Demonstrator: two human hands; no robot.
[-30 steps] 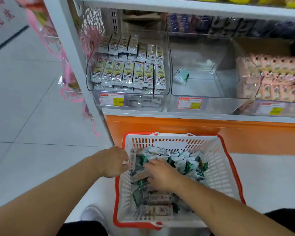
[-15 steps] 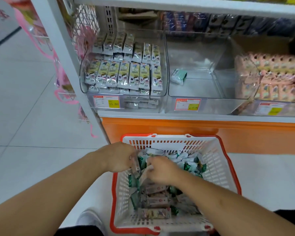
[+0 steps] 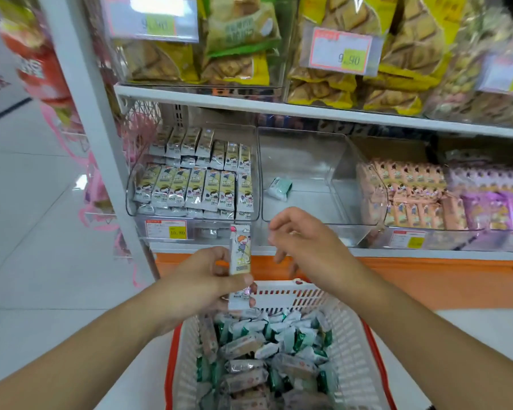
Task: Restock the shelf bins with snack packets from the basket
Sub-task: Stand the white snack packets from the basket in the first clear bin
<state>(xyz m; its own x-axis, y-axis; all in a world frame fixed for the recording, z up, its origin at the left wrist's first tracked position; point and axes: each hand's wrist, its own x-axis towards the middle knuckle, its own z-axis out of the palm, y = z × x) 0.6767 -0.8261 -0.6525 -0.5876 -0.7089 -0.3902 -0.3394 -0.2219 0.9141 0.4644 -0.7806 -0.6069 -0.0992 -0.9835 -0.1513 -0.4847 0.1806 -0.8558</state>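
- The left hand [image 3: 202, 279] is closed around one long snack packet [image 3: 240, 263], thumb across its lower part, holding it upright above the near rim of the basket [image 3: 347, 329]. A second ago both hands were down among the packets; now they are up and the view has tilted toward the shelf.
- The right hand [image 3: 305, 241] is raised beside the packet with its fingers loosely curled and nothing in them, close to the packet but not touching it.
- Below the hands, the white basket with its red rim is well filled with mixed packets, green-and-white ones and pale brownish ones, so I judge most of the restocking is yet to come.
- Just beyond, the left bin [image 3: 190, 214] holds tidy upright rows of packets whose pale printed wrappers look like the one in hand; it seems the likely destination.
- Beside it, the middle bin [image 3: 308, 216] is nearly bare, with one green-and-white packet [image 3: 280, 188] lying in it.
- Further right sits a bin of pink packets [image 3: 409, 196].
- Above, the upper shelf [image 3: 279, 106] carries bags of yellow-wrapped biscuits.
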